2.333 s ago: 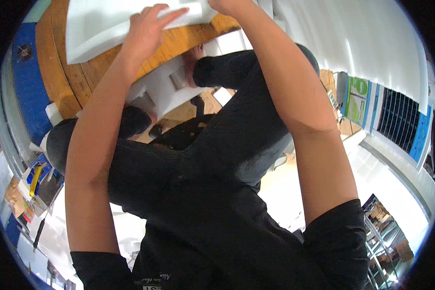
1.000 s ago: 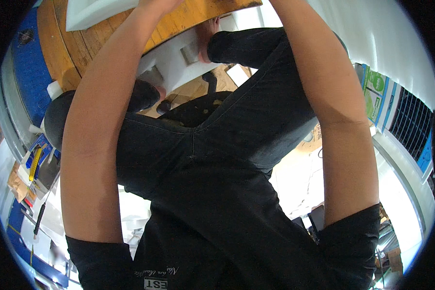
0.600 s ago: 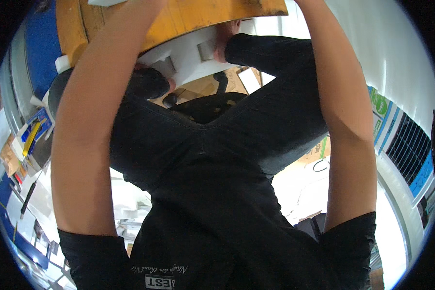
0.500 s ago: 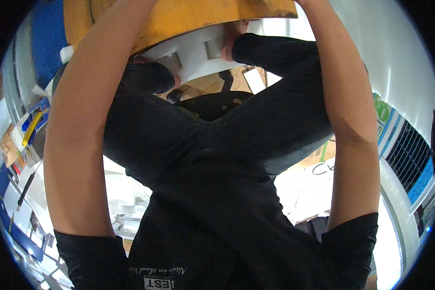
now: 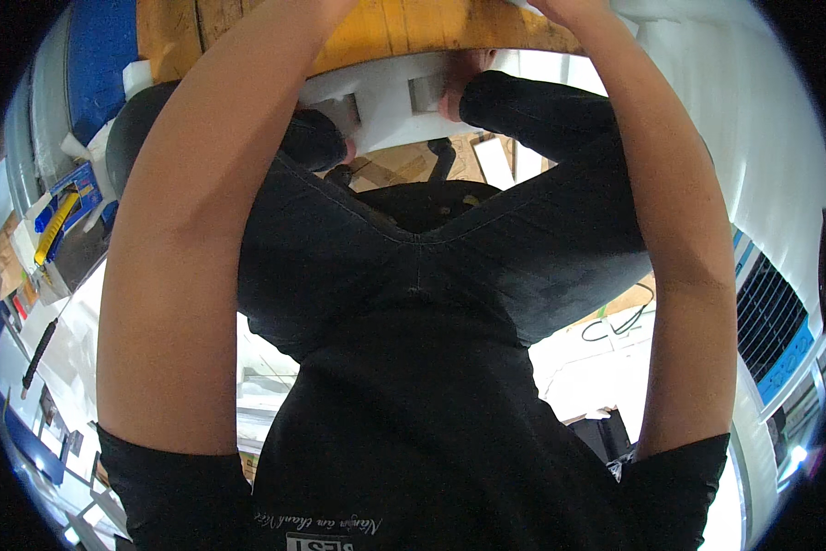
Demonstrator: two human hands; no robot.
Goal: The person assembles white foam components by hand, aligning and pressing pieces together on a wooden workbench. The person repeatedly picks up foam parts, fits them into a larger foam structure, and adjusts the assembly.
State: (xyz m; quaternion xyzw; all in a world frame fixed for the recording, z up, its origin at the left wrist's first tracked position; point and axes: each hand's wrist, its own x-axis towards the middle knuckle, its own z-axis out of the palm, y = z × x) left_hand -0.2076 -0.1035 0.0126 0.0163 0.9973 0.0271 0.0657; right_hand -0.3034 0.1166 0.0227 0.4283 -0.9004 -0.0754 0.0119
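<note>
Both my arms reach up to the wooden table [image 5: 422,32] at 12 o'clock. My left forearm [image 5: 188,248] runs off the top edge between 11 and 12; left hand itself out of shot, so no telling if it's gripping or loose. Right hand [image 5: 569,11], 1 o'clock, only partly in, at the table's edge; fingers cut off, can't tell whether they're clenched, relaxed or grasping.

Sliver of a white piece [image 5: 521,4] shows at the top edge, just left of that hand, between 12 and 1. Touching or merely beside it, can't say; most of it is out of shot.

Progress: judging by both arms up at the table, I'm mid-handling, not finished. Nothing visible proves any step done; how much is left can't be judged with the work surface cropped.

Around me: white foam block [image 5: 385,110] with square hollows under the table at 12, my feet by it. White sheet [image 5: 771,110] hanging at 2, black grille [image 5: 769,308] at 3. Yellow cutter [image 5: 56,228] near 9, well apart from both hands, not in use.
</note>
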